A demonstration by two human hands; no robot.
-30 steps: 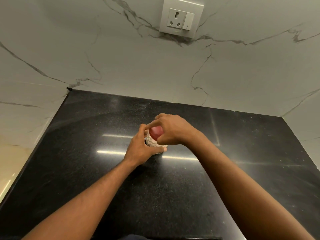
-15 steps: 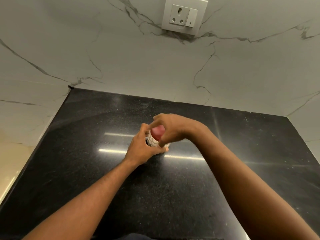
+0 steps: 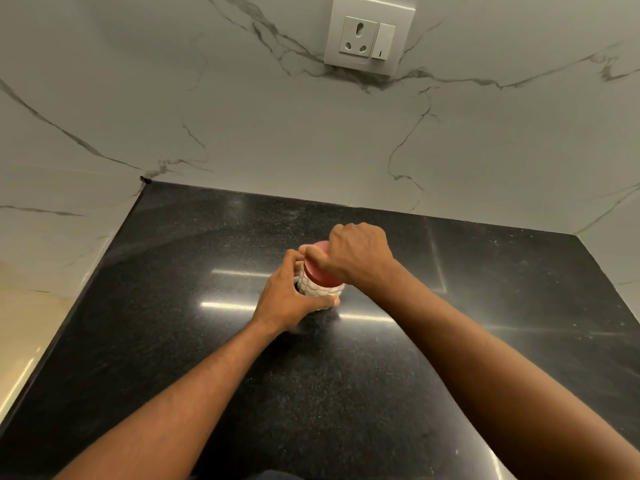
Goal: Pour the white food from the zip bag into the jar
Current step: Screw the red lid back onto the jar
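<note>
A small jar (image 3: 320, 291) with a bumpy clear body full of white food stands upright in the middle of the black countertop (image 3: 173, 306). Its red lid (image 3: 320, 273) sits on top. My left hand (image 3: 289, 299) wraps around the jar's body from the left, thumb across the front. My right hand (image 3: 356, 256) grips the red lid from above and the right, covering its far side. No zip bag is in view.
White marble walls rise behind the counter and on both sides. A wall socket with a switch (image 3: 369, 38) is set in the back wall, above the jar. The counter's left edge drops off to a beige floor (image 3: 20, 341).
My right hand has turned on the lid, its wrist rolling over, so more of the red lid shows. The left hand stays on the jar's body. The view has tilted slightly.
</note>
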